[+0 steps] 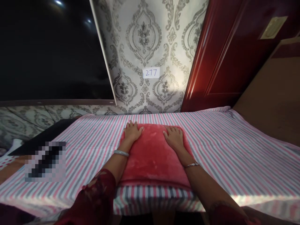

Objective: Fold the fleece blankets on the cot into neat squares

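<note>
A red plush fabric piece [150, 156], folded into a rough rectangle, lies flat on the striped cloth in front of me. My left hand [133, 131] rests on its far left corner with the fingers spread. On the far right corner lies my right hand [174, 137], palm down and fingers stretched out. Both hands press on top of the fabric without gripping it. The near edge of the fabric shows a fold close to the table's front edge.
A pink, grey and white striped cloth [234, 150] covers the table. A dark screen [51, 53] stands at the back left. Behind the table is a patterned wall with a paper label [151, 72]. A pixelated patch [45, 161] hides something on the left.
</note>
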The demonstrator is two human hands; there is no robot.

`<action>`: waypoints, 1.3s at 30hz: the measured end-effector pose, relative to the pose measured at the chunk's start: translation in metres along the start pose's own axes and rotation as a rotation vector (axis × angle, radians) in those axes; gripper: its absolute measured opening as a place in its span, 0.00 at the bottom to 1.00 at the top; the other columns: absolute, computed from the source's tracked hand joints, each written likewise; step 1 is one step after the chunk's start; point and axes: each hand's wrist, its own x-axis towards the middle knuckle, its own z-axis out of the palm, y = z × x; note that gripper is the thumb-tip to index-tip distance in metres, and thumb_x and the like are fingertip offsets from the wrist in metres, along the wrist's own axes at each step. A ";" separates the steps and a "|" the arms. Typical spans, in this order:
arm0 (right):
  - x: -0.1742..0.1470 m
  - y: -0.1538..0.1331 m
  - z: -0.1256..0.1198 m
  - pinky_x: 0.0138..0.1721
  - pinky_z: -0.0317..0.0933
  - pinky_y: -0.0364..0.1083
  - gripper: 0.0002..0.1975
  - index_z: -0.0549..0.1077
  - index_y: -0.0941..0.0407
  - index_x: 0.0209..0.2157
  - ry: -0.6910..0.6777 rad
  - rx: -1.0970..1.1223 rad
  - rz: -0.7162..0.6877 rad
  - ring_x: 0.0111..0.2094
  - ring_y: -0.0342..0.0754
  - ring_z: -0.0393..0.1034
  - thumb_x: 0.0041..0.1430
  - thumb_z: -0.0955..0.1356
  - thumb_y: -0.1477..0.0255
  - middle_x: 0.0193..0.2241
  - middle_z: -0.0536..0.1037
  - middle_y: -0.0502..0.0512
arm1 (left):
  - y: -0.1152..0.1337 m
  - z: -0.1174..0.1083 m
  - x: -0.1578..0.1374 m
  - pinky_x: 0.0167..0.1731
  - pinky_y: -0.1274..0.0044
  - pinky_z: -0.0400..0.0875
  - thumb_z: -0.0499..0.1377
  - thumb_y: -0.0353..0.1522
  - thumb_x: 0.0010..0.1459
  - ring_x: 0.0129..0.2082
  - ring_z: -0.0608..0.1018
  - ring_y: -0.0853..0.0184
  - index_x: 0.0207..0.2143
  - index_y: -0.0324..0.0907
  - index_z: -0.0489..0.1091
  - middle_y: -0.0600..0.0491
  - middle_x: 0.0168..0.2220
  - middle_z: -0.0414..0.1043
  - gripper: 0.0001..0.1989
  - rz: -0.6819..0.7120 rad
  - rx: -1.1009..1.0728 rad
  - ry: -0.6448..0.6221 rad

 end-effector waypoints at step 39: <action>-0.001 -0.004 -0.003 0.61 0.45 0.58 0.24 0.68 0.55 0.61 -0.014 -0.035 0.004 0.60 0.58 0.61 0.70 0.58 0.62 0.59 0.73 0.61 | -0.075 -0.014 0.019 0.24 0.79 0.65 0.69 0.34 0.40 0.23 0.74 0.67 0.32 0.39 0.77 0.56 0.22 0.73 0.14 -0.100 -0.881 -0.208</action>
